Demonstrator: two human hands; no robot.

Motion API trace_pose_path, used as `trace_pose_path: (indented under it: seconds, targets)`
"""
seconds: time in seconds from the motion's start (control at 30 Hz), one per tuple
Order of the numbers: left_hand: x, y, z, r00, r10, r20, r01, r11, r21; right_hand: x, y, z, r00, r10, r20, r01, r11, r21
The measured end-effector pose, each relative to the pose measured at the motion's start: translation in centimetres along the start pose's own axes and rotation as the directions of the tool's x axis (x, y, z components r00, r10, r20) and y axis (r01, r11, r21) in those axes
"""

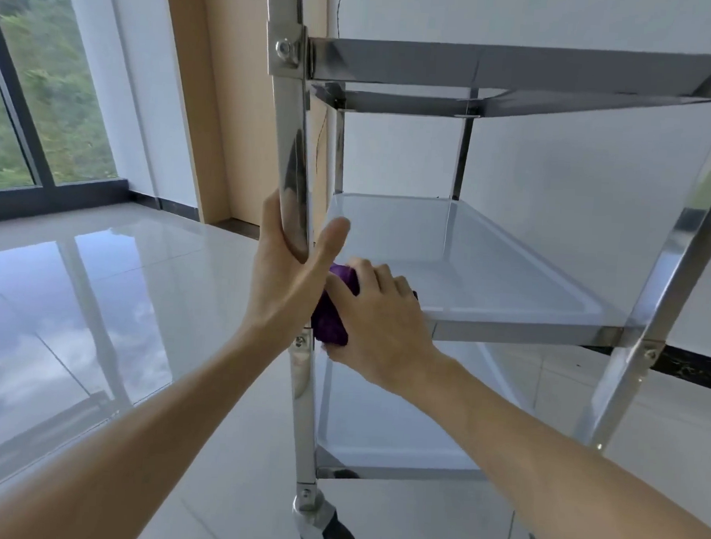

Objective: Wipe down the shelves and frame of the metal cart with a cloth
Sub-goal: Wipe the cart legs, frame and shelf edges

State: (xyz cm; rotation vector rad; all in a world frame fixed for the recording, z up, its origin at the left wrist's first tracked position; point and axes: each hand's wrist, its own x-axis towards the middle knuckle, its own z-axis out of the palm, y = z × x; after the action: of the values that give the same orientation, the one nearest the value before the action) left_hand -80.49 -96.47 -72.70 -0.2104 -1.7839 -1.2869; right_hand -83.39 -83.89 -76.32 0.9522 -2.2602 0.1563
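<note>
Metal cart (pixel 500 75) stands on glossy pale floor tiles (pixel 97 297) near a big window (pixel 46 88), three polished steel shelves (two casters showing). Left hand (pixel 287 274) wraps its front post; right hand (pixel 375 332) grips one purple cloth (pixel 330 321) at the middle shelf's corner.

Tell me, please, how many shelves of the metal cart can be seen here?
3: the top shelf seen from below, the middle shelf beside the purple cloth, and the bottom shelf near the floor. Nothing suggests a hidden fourth.
</note>
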Motion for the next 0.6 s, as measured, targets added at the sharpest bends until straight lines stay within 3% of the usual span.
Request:
trace_pose_path:
  seconds: [0.1, 0.33, 0.5, 0.6]
  targets:
    - [0.3, -0.4, 0.0, 1.000, 0.026, 0.012, -0.027, 0.998, 0.062, -0.6, 2.2, -0.4, 0.999, -0.042, 0.019, 0.042, 0.999, 0.012]
    - [0.2, 0.1, 0.2, 0.992, 0.037, 0.120, -0.032, 0.999, -0.039, -3.0, 7.9, -1.7, 0.996, -0.040, 0.074, 0.034, 0.996, 0.077]
    - [0.0, 0.3, 0.7, 0.999, 0.005, 0.049, -0.003, 0.999, -0.044, -1.9, 4.1, -1.0, 0.999, 0.028, -0.041, -0.030, 0.999, -0.044]
    - [0.0, 0.1, 0.9, 1.000, 0.007, -0.001, -0.007, 1.000, -0.028, -0.4, 0.0, -1.1, 0.998, -0.027, -0.058, 0.019, 0.992, -0.127]
